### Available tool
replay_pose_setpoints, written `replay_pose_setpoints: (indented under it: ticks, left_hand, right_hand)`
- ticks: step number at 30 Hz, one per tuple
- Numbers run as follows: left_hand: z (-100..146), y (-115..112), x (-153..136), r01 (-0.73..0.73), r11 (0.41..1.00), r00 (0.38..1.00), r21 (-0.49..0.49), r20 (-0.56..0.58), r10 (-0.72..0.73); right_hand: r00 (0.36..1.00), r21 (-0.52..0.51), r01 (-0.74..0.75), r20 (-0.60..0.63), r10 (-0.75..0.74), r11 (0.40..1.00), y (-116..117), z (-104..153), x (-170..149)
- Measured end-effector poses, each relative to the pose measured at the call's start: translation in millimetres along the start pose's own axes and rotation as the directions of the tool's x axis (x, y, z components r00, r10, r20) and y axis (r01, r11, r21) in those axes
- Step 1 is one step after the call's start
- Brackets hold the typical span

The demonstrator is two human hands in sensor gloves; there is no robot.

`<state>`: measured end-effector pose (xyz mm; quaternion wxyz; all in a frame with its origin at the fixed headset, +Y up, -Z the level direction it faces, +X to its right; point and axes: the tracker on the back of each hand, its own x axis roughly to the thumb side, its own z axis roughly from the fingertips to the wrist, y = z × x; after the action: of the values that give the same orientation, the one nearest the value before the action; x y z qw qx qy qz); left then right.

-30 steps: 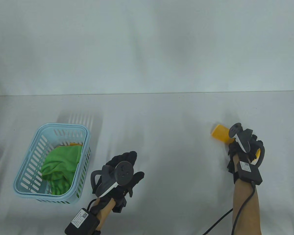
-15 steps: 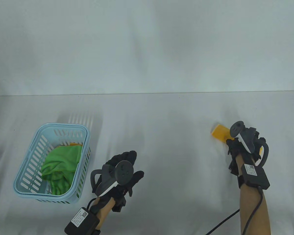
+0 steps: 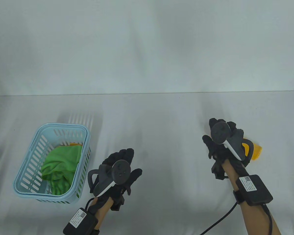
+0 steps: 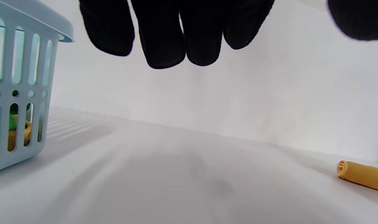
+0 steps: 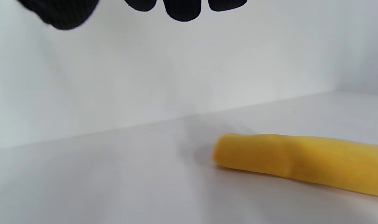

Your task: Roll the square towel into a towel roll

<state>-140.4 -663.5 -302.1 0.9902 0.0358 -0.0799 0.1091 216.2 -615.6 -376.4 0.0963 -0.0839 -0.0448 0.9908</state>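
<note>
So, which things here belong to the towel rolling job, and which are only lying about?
Part of the job:
- yellow towel roll, lying on the table
- right hand, above the roll, not gripping it
- left hand, holding nothing

Only lying about:
- blue basket
- green cloth inside it

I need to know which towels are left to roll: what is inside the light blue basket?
The basket holds a crumpled green towel. Something orange-yellow peeks out beneath it, mostly covered, so I cannot tell what it is.
</note>
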Motion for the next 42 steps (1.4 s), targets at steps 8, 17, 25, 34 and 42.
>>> replay_pose_setpoints:
  ticks: [8,17,25,34,42]
  left_hand:
    - [3.8,16.0,-1.0,-0.002,0.999,1.0,0.048,0.004,0.001]
    - [2.2,102.8,-26.7,0.018,0.993,0.998,0.117,-0.063,-0.01]
    - [-15.6,140.3,-93.3,0.125,0.992,0.962,0.006,-0.244,-0.12]
    - [-48.6,80.8,-177.6,0.118,0.941,0.846,-0.318,-0.463,-0.263]
    - [-56.8,21.1,-202.4,0.103,0.779,0.809,-0.619,-0.404,-0.428]
  right_hand:
    - [0.97,0.023,0.177,0.163,-0.179,0.984,19.1,54.8,53.4]
    - [0.928,0.041,0.263,0.262,-0.264,0.964,50.5,92.4,81.1]
    - [0.924,0.052,0.261,0.276,-0.265,0.964,60.9,98.5,79.3]
    - [0.915,0.076,0.304,0.255,-0.314,0.95,59.7,96.0,73.3]
    - [0.913,0.095,0.319,0.238,-0.332,0.943,59.9,94.4,70.2]
